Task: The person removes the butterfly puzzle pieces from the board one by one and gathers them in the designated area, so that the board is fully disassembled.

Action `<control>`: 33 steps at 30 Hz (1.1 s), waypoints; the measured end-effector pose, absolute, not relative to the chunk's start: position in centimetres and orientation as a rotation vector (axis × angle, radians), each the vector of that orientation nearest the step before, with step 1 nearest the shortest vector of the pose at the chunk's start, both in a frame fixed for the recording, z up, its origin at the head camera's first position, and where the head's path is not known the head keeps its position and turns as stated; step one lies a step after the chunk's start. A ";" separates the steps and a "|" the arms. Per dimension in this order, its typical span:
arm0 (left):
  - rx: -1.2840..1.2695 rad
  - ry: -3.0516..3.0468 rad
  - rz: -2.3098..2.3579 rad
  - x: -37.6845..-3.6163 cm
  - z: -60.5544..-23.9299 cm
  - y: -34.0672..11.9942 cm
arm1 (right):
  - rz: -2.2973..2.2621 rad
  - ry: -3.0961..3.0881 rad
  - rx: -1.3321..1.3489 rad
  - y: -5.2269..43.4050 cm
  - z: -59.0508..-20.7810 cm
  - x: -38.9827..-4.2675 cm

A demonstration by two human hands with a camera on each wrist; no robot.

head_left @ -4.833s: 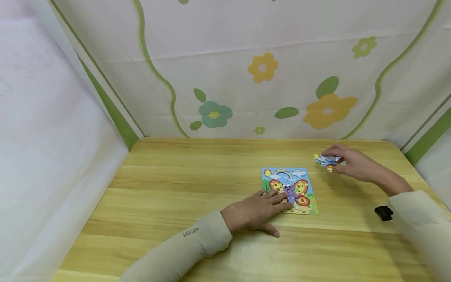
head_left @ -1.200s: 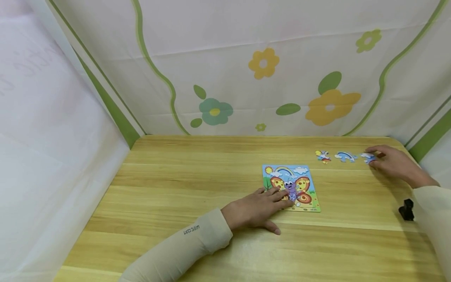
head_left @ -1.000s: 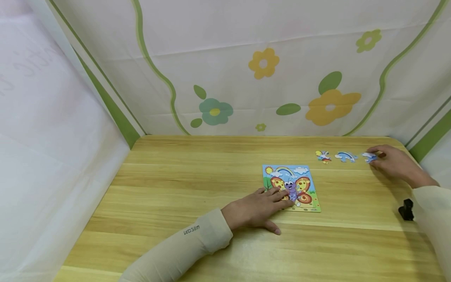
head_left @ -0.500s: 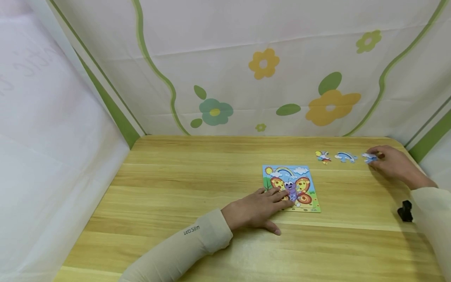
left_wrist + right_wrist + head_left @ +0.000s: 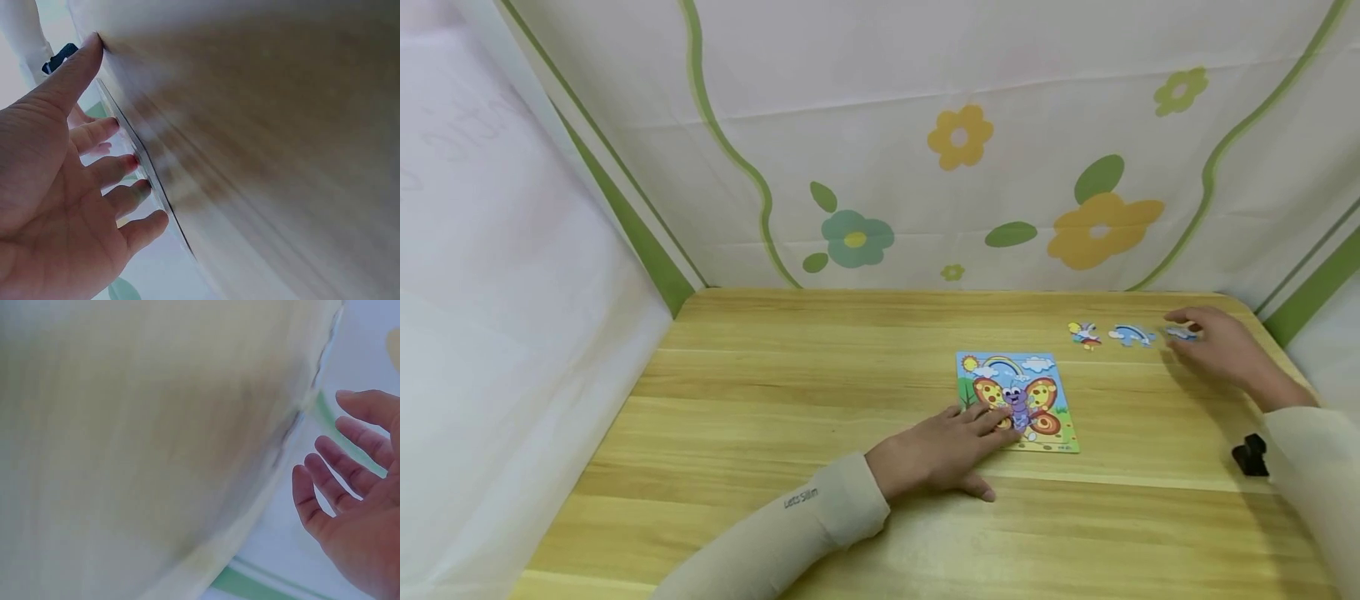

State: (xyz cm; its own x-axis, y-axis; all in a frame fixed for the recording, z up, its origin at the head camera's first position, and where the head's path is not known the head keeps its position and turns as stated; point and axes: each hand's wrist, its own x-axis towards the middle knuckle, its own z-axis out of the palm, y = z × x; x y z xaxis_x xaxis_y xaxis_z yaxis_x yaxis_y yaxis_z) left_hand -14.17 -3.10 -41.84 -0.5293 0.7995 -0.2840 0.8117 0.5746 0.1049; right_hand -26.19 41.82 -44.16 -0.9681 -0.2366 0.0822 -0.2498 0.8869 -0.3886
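Observation:
My left hand (image 5: 942, 447) rests flat with its fingers on a square butterfly picture puzzle (image 5: 1041, 392); in the left wrist view its fingertips touch the board's edge. To the right of the board, three loose jigsaw pieces lie in a row near the table's back edge. They are a yellow and red piece (image 5: 1084, 335), a rainbow piece (image 5: 1132, 335) and a blue-and-white cloud piece (image 5: 1182, 333). My right hand (image 5: 1216, 346) hovers over the cloud piece and partly hides it. In the right wrist view its fingers are loosely bent and apart, holding nothing.
The wooden table (image 5: 760, 392) has a flower-printed cloth wall (image 5: 895, 167) along its back, with cloth sides at left and right. A black object (image 5: 1250, 456) is by the right sleeve.
Earlier the right hand held a bunch of pieces above the table; these now lie in a row. It has let go of the cloud piece and shifted slightly. The left hand stays put.

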 end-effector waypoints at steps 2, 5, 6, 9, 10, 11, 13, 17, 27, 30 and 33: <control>1.317 2.515 -0.057 -13.9 -41.8 -3.3 | 0.632 -3.018 0.396 40.8 -43.9 -26.0; 1.282 2.516 -0.034 -13.7 -41.6 -3.7 | 0.657 -3.006 0.433 39.2 -43.5 -25.8; 1.265 2.515 -0.025 -13.6 -41.6 -3.8 | 0.662 -2.994 0.451 38.7 -43.3 -25.7; 1.211 2.513 -0.006 -13.4 -41.5 -4.3 | 0.695 -2.972 0.512 36.9 -42.9 -25.4; 1.194 2.513 -0.004 -13.3 -41.4 -4.4 | 0.707 -2.967 0.528 36.3 -42.8 -25.3; 1.178 2.514 -0.004 -13.2 -41.4 -4.5 | 0.712 -2.961 0.547 35.7 -42.7 -25.1; 1.144 2.515 0.006 -13.0 -41.3 -4.8 | 0.718 -2.952 0.580 34.4 -42.5 -24.9; 1.103 2.517 0.027 -12.7 -41.1 -5.0 | 0.697 -2.925 0.659 31.8 -42.1 -24.4; 1.075 2.500 0.063 -12.2 -40.7 -4.8 | 0.836 -2.971 0.796 26.7 -41.6 -23.0; 1.059 2.487 0.077 -12.2 -40.6 -4.7 | 0.856 -2.982 0.837 25.4 -41.6 -22.7; 1.061 2.486 0.074 -12.3 -40.7 -4.6 | 0.876 -2.982 0.894 24.1 -41.6 -22.4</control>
State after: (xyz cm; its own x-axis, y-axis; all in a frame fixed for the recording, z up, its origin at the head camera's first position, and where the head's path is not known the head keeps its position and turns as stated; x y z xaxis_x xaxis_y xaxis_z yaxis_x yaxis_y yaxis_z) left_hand -12.31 -4.63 -40.66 -0.6125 0.6990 -0.3692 0.6757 0.7053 0.2145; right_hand -22.40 24.12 -41.58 -0.8434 -0.5334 0.0647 -0.4837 0.7011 -0.5239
